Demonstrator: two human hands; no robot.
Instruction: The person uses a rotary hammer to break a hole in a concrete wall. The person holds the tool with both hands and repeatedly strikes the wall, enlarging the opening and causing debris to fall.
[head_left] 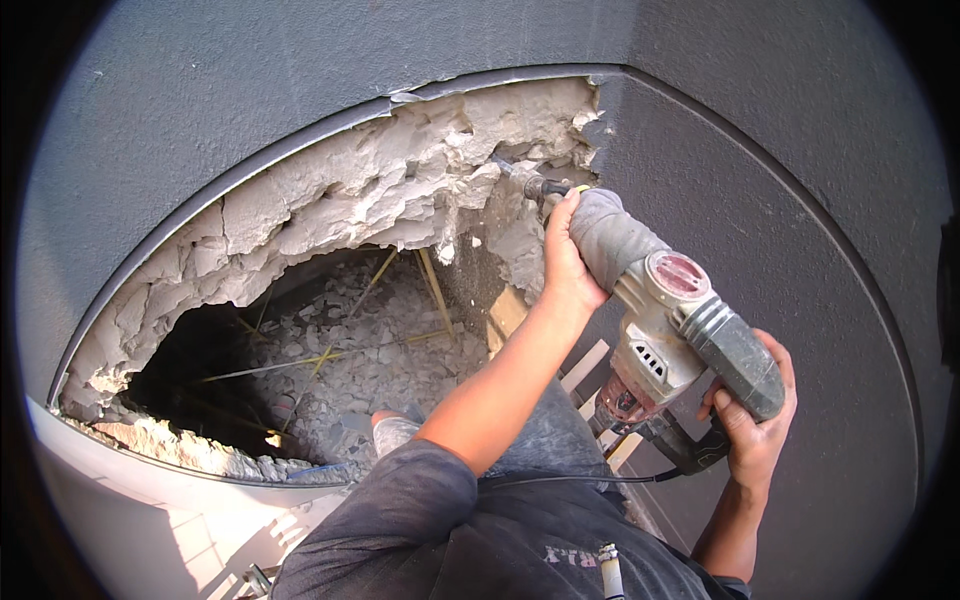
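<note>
A dusty grey demolition hammer [660, 345] slants across the right half of the head view, its front end up and to the left. My left hand [573, 258] is closed around the cloth-wrapped front barrel. At the back, my right hand [762, 410] grips the dark rear handle, with its fingers curled round. The chisel [507, 167] points into the ragged, broken edge of the pale wall material [400, 160]; dust blurs its tip, so I cannot tell whether it touches.
A wide hole opens below the broken edge, with rubble [370, 350] and thin yellowish strips [435, 285] inside. Dark grey textured walls [760, 220] meet at a corner. A black power cord [570, 480] crosses in front of my body.
</note>
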